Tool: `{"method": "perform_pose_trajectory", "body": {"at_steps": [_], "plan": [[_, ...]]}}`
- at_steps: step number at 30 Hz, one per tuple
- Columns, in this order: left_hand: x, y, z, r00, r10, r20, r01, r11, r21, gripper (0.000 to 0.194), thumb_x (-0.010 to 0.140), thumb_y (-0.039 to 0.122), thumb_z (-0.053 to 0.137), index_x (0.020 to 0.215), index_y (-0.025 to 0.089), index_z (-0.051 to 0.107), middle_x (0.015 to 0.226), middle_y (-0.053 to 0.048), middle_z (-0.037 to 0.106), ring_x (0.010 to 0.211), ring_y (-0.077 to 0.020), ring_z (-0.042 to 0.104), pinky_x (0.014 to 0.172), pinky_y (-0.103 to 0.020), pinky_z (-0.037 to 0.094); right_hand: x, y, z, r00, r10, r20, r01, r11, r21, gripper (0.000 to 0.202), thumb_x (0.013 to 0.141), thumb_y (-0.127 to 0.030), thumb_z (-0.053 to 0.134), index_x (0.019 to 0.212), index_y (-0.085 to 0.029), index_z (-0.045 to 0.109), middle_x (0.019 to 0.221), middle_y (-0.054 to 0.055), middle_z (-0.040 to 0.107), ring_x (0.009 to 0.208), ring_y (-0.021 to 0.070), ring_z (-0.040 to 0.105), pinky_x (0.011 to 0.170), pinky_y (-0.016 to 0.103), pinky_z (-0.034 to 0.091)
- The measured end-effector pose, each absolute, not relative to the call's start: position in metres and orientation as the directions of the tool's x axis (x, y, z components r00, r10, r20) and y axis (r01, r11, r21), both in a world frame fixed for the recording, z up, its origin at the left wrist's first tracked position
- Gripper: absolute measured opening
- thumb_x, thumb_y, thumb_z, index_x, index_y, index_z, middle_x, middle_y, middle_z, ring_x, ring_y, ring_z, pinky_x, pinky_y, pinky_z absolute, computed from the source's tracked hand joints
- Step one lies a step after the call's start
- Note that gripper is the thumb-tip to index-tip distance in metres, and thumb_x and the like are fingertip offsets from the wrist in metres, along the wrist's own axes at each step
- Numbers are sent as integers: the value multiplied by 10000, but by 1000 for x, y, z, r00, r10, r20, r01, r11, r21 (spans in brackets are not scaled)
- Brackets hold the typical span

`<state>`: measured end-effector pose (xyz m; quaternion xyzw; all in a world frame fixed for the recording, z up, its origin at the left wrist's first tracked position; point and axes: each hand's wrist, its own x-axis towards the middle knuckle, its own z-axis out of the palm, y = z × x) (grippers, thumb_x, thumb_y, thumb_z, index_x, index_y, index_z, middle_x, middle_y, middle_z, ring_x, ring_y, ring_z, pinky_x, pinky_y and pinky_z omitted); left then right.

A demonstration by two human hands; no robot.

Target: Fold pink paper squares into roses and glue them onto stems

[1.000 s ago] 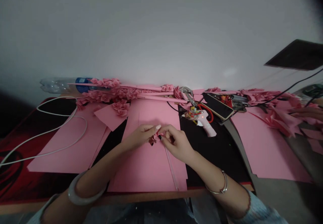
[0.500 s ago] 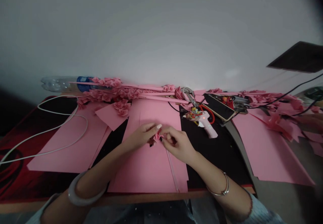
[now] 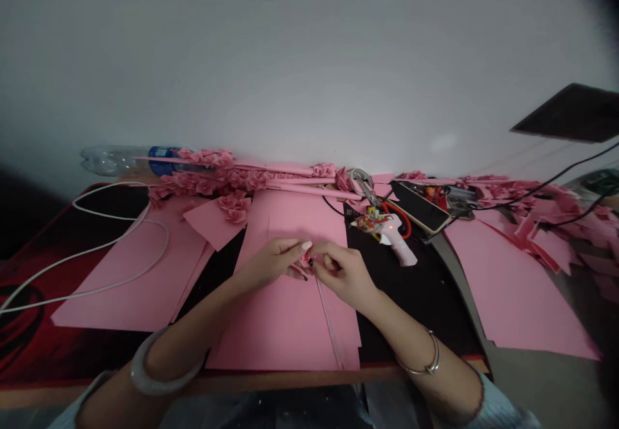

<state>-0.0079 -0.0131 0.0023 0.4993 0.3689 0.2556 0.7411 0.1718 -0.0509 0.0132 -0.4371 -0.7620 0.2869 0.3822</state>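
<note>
A small folded pink paper flower (image 3: 306,260) is pinched between my two hands above the long pink sheets (image 3: 285,326). My left hand (image 3: 275,262) grips its left side, thumb on top and fingers curled beneath. From the right, my right hand (image 3: 344,273) pinches its edge between thumb and forefinger. The fingers cover most of the flower. A thin pink strip or stick (image 3: 331,326) lies on the sheets below my right hand.
Behind lie pink paper flowers (image 3: 235,206), a plastic bottle (image 3: 116,160), scissors (image 3: 403,216), a glue gun (image 3: 399,239) and a phone (image 3: 420,206). More pink sheets (image 3: 130,280) lie left under a white cable (image 3: 167,235); others (image 3: 522,287) lie right.
My hands have drawn slightly closer around the flower, and less of it shows. My left fingertips beneath it have shifted a little to the right.
</note>
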Motion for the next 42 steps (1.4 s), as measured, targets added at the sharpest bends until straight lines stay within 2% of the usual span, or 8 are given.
{"method": "perform_pose_trajectory", "body": {"at_steps": [3, 8, 14, 20, 25, 31, 35, 42], "plan": [[-7, -14, 1, 608, 733, -305, 7, 379, 925, 461, 790, 593, 587, 724, 138, 616, 717, -33, 651, 702, -159, 645, 693, -311, 544, 171, -51, 14, -347, 880, 325, 444, 459, -769, 129, 820, -119, 533, 884, -167, 633, 547, -94, 288, 467, 73, 291, 493, 169, 305], [-6, -14, 0, 611, 733, -300, 36, 353, 935, 500, 768, 627, 574, 614, 153, 544, 576, 6, 567, 493, -111, 557, 511, -257, 477, 171, -50, 13, -409, 860, 304, 433, 476, -765, 163, 782, -63, 530, 873, -165, 620, 559, -90, 322, 474, 67, 302, 492, 166, 294], [-9, -14, -2, 626, 747, -224, 73, 230, 970, 439, 841, 536, 503, 594, 173, 506, 490, 48, 486, 426, -80, 456, 450, -218, 394, 171, -51, 12, -449, 853, 267, 447, 473, -759, 175, 766, -49, 531, 860, -178, 604, 566, -88, 335, 479, 69, 305, 486, 171, 277], [-6, -11, -6, 584, 791, -182, 42, 194, 980, 279, 829, 432, 551, 713, 181, 511, 502, 70, 486, 404, -73, 458, 395, -183, 343, 171, -51, 14, -443, 854, 274, 447, 475, -758, 166, 785, -57, 538, 884, -168, 612, 560, -94, 322, 473, 66, 302, 495, 170, 286], [-6, -10, -1, 555, 813, -179, 35, 192, 981, 301, 830, 441, 543, 699, 171, 513, 531, 68, 476, 410, -55, 437, 392, -171, 328, 173, -49, 14, -401, 873, 278, 468, 456, -757, 158, 839, -127, 552, 969, -160, 635, 558, -94, 336, 469, 69, 325, 498, 173, 300], [-7, -10, -2, 524, 827, -205, 44, 214, 976, 288, 820, 447, 567, 748, 170, 531, 551, 68, 486, 416, -58, 440, 393, -174, 334, 173, -50, 13, -351, 888, 296, 467, 440, -767, 157, 831, -135, 571, 974, -152, 635, 560, -99, 306, 467, 73, 317, 491, 178, 300], [-6, -11, -2, 494, 846, -202, 57, 200, 978, 316, 812, 463, 582, 696, 179, 505, 522, 74, 474, 412, -63, 448, 399, -177, 352, 170, -51, 12, -326, 896, 301, 470, 429, -771, 172, 819, -121, 577, 982, -150, 621, 562, -104, 292, 468, 74, 314, 491, 178, 303], [-8, -9, -4, 556, 799, -227, -47, 303, 952, 368, 807, 498, 598, 668, 161, 546, 594, 32, 546, 501, -82, 522, 474, -194, 421, 171, -50, 11, -297, 896, 331, 472, 439, -765, 178, 823, -110, 559, 984, -170, 604, 570, -103, 266, 469, 74, 307, 503, 174, 312]]}}
